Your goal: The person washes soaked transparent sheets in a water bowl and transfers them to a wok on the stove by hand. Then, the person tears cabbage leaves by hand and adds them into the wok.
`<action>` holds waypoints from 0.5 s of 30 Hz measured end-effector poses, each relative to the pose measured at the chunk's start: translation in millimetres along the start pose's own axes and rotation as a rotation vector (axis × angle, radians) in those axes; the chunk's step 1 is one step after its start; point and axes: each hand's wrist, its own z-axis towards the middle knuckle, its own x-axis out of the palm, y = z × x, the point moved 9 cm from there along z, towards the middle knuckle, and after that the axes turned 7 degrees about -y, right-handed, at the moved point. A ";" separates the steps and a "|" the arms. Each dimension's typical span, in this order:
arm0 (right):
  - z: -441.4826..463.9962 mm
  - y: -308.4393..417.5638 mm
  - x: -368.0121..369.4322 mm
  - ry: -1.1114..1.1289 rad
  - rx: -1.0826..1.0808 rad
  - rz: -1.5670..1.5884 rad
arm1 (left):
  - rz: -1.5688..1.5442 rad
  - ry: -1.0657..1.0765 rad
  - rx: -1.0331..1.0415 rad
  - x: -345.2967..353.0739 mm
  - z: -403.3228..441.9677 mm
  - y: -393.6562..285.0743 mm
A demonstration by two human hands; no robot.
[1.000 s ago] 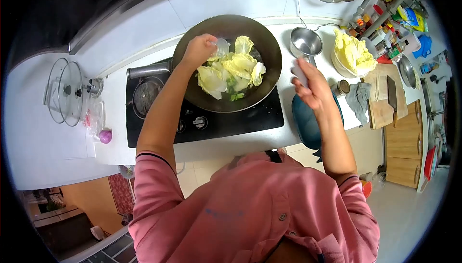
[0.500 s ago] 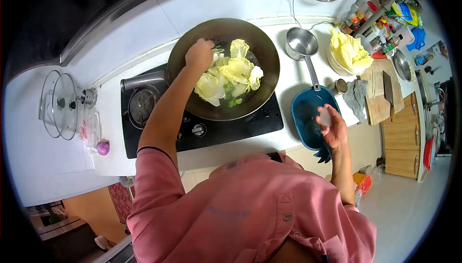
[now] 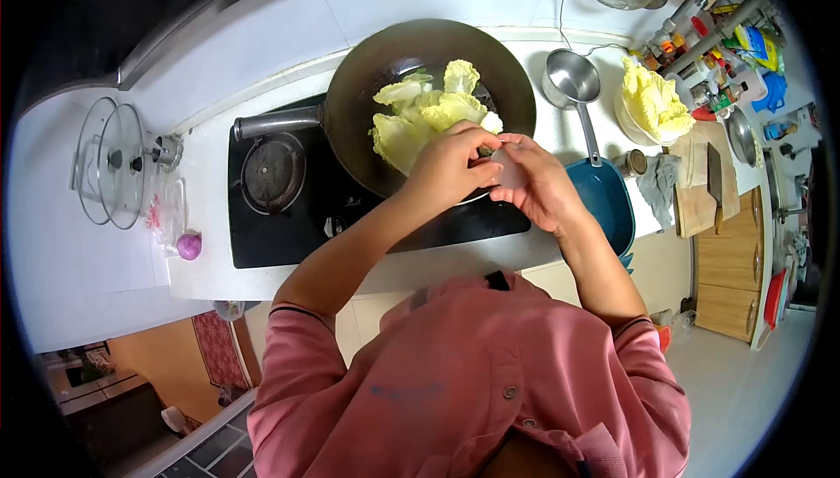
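Observation:
A dark wok (image 3: pixel 385 49) stands on the black stove, holding pale green and yellow cabbage leaves (image 3: pixel 402 137). My left hand (image 3: pixel 451 163) and my right hand (image 3: pixel 547 185) meet over the wok's near right rim. Between their fingers is a small translucent whitish piece (image 3: pixel 509 172), too small to identify. The right fingers curl round this piece, and the left fingertips are pinched against it, partly hiding it.
Right of the wok are a steel saucepan (image 3: pixel 571 77), a blue basin (image 3: pixel 604 202), a bowl of cabbage (image 3: pixel 652 106), a jar (image 3: pixel 632 163), a grey cloth (image 3: pixel 659 182) and a cleaver (image 3: pixel 715 178) on a board. Glass lids (image 3: pixel 122 163) and an onion (image 3: pixel 189 246) are left.
My left hand has moved right and nearer from inside the wok. My right hand has come left from above the blue basin with the whitish piece, and both hands now meet.

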 end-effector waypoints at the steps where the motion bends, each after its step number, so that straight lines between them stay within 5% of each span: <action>1: 4.2 -5.0 7.1 0.004 0.004 -0.011 | -0.012 -0.010 -0.031 -5.2 -3.5 0.7; 5: 16.4 -19.6 27.9 0.094 0.014 -0.081 | -0.171 0.013 -0.311 -16.5 -13.9 17.4; 15: -4.5 -41.1 24.1 -0.011 0.150 0.017 | 0.141 -0.076 0.028 -13.8 -41.6 -23.6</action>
